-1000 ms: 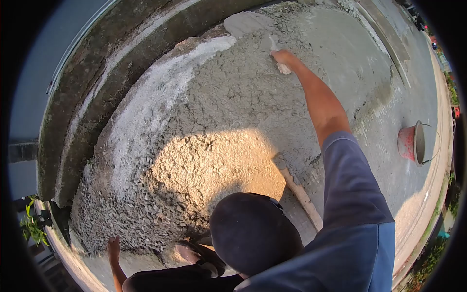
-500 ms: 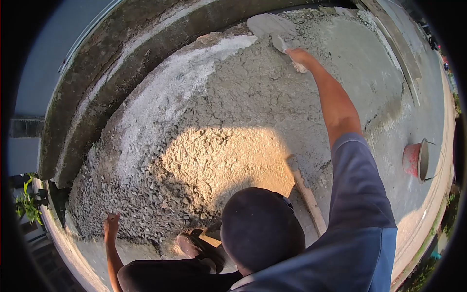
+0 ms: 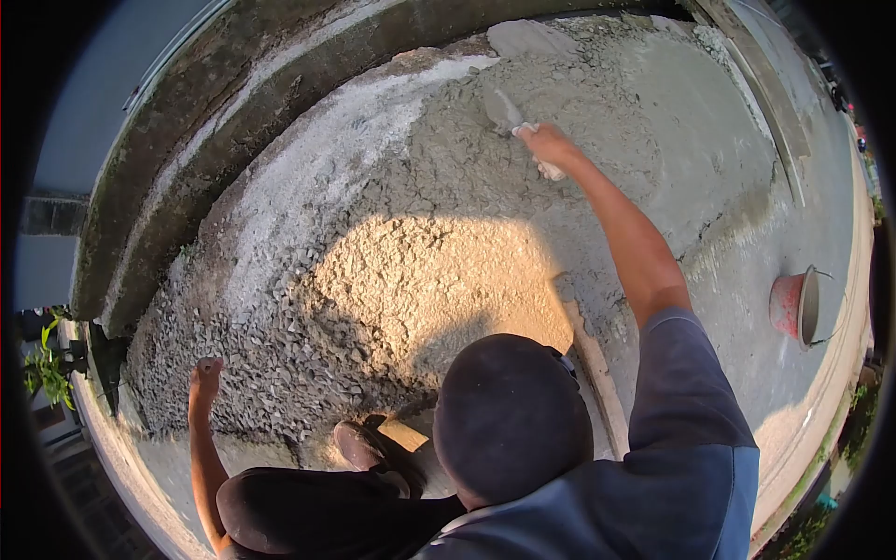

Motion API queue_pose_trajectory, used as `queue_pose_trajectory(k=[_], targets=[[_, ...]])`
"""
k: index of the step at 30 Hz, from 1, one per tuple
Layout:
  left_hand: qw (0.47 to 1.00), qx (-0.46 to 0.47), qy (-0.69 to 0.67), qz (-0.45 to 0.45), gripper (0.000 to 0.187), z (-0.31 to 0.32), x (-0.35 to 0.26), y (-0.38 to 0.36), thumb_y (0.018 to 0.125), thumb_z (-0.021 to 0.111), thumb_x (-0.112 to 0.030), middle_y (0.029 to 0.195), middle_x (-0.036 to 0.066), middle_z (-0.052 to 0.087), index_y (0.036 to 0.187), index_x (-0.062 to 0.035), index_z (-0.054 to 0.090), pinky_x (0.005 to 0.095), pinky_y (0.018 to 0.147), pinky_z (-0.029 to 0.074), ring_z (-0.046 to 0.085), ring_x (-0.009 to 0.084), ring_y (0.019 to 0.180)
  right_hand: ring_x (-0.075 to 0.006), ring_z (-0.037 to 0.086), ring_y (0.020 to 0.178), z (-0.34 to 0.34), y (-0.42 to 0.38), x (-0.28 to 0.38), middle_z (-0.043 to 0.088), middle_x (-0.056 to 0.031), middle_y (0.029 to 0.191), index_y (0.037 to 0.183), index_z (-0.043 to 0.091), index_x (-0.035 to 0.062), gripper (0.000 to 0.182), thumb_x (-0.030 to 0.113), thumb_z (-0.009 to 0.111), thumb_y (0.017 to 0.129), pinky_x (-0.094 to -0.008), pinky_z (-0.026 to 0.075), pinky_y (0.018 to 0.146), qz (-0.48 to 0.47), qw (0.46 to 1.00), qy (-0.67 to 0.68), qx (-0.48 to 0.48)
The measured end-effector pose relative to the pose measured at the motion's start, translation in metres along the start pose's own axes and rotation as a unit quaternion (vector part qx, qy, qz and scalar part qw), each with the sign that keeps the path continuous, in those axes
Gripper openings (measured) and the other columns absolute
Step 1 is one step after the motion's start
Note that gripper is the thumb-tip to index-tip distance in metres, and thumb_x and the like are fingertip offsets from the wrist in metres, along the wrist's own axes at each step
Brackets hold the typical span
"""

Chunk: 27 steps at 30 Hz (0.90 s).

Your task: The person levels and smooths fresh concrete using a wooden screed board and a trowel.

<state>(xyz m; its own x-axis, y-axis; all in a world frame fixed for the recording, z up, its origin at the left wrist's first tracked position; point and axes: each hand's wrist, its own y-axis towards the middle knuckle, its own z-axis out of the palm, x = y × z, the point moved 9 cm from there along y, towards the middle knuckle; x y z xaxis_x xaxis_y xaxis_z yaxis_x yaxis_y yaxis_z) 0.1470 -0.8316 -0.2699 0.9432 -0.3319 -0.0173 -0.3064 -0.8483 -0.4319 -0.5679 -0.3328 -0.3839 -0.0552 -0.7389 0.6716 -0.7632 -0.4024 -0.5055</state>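
Observation:
My right hand (image 3: 549,147) is wrapped round the handle of a trowel (image 3: 501,108), whose blade lies against the wet concrete (image 3: 467,173) in its rough, lumpy part. Off to the left, my left hand (image 3: 206,375) is closed in a fist over the loose gravel (image 3: 252,373), with nothing showing in it. Pale dry powder (image 3: 308,159) runs in a band between the gravel and the low wall. Right of the trowel, the concrete surface looks smoother.
A low stepped concrete wall (image 3: 173,196) curves along the far left side. A wooden board (image 3: 593,373) lies near my feet, and a longer plank (image 3: 761,89) edges the right. A red bucket (image 3: 789,306) stands on the paving. My shoe (image 3: 359,445) is beside the gravel.
My right hand has drawn the trowel back toward me and to the left over the concrete. My left hand appears higher in the view, still closed.

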Motion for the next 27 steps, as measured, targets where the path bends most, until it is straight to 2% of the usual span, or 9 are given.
queue_pose_trajectory(k=[2,4,11,13,15,19,22,25,27], targets=[[1.000,-0.013,-0.011,0.025,0.056,0.000,0.002,0.002,0.094,0.062,-0.051,0.107,0.020,0.072,0.118,-0.0005,0.066,0.0416,0.091,0.051,0.069,0.0343,0.102,-0.0251,0.062,0.061,-0.066,0.024,-0.052,0.057,-0.0115,0.069,0.104,0.061,-0.0066,0.055,0.048,0.060,0.096,-0.0430,0.049,0.050,0.054,0.991,0.070,-0.104],[0.999,-0.017,0.025,0.021,0.058,0.005,0.009,0.007,0.094,0.061,-0.052,0.109,0.020,0.072,0.120,0.0001,0.065,0.0422,0.092,0.051,0.068,0.0355,0.105,-0.0256,0.063,0.063,-0.083,0.024,-0.077,0.059,-0.0141,0.072,0.104,0.061,-0.0079,0.055,0.046,0.059,0.097,-0.0436,0.049,0.049,0.093,0.986,0.092,-0.102],[0.998,-0.001,0.001,0.065,0.062,0.008,-0.023,0.011,0.094,0.060,-0.055,0.114,0.021,0.071,0.124,-0.0014,0.064,0.0430,0.095,0.050,0.067,0.0359,0.110,-0.0289,0.065,0.060,0.099,-0.002,0.004,0.066,-0.0170,0.078,0.093,0.063,-0.0082,0.052,0.043,0.059,0.097,-0.0462,0.054,0.057,-0.008,0.999,-0.041,0.019],[0.998,-0.008,-0.005,0.067,0.062,0.007,-0.034,0.009,0.094,0.060,-0.056,0.114,0.022,0.071,0.124,-0.0023,0.065,0.0427,0.096,0.049,0.067,0.0357,0.110,-0.0406,0.071,0.098,0.139,-0.018,0.032,0.070,-0.0293,0.106,0.112,0.067,-0.0105,0.053,0.039,0.058,0.096,-0.0455,0.054,0.088,-0.010,0.998,-0.040,0.056],[0.997,-0.007,0.003,0.075,0.061,0.002,-0.050,0.004,0.094,0.060,-0.056,0.114,0.022,0.071,0.125,-0.0039,0.065,0.0413,0.096,0.050,0.067,0.0356,0.110,-0.0404,0.068,0.105,0.176,-0.024,0.061,0.068,-0.0296,0.113,0.113,0.068,-0.0081,0.051,0.038,0.057,0.094,-0.0462,0.052,0.091,-0.096,0.985,-0.144,0.025],[0.996,-0.016,0.018,0.080,0.060,-0.003,-0.065,0.006,0.093,0.060,-0.056,0.114,0.021,0.071,0.124,-0.0052,0.066,0.0415,0.095,0.050,0.067,0.0367,0.110,-0.0403,0.067,0.108,0.254,-0.044,0.100,0.069,-0.0276,0.113,0.111,0.069,-0.0030,0.048,0.039,0.057,0.092,-0.0467,0.051,0.092,-0.204,0.941,-0.238,0.125],[0.994,-0.031,0.045,0.095,0.060,-0.010,-0.075,-0.003,0.093,0.059,-0.057,0.115,0.020,0.071,0.125,-0.0061,0.065,0.0427,0.095,0.049,0.066,0.0377,0.111,-0.0339,0.070,0.078,0.206,-0.080,0.075,0.070,-0.0193,0.092,0.103,0.067,-0.0017,0.050,0.046,0.056,0.096,-0.0468,0.055,0.072,-0.160,0.974,-0.095,0.130],[0.991,-0.029,0.081,0.098,0.061,0.002,-0.047,0.013,0.093,0.058,-0.057,0.115,0.020,0.071,0.126,-0.0061,0.065,0.0439,0.095,0.049,0.066,0.0386,0.111,-0.0231,0.064,0.059,0.088,-0.129,0.001,0.063,-0.0120,0.074,0.098,0.063,0.0020,0.045,0.046,0.058,0.097,-0.0403,0.051,0.053,-0.011,0.997,0.077,0.016],[0.994,-0.036,0.051,0.091,0.059,0.005,-0.042,0.008,0.094,0.059,-0.055,0.114,0.020,0.071,0.125,-0.0051,0.065,0.0445,0.094,0.050,0.066,0.0392,0.110,-0.0230,0.060,0.051,0.019,-0.146,-0.073,0.060,-0.0106,0.070,0.096,0.062,-0.0022,0.048,0.046,0.060,0.096,-0.0403,0.049,0.043,0.061,0.990,0.096,-0.081]])
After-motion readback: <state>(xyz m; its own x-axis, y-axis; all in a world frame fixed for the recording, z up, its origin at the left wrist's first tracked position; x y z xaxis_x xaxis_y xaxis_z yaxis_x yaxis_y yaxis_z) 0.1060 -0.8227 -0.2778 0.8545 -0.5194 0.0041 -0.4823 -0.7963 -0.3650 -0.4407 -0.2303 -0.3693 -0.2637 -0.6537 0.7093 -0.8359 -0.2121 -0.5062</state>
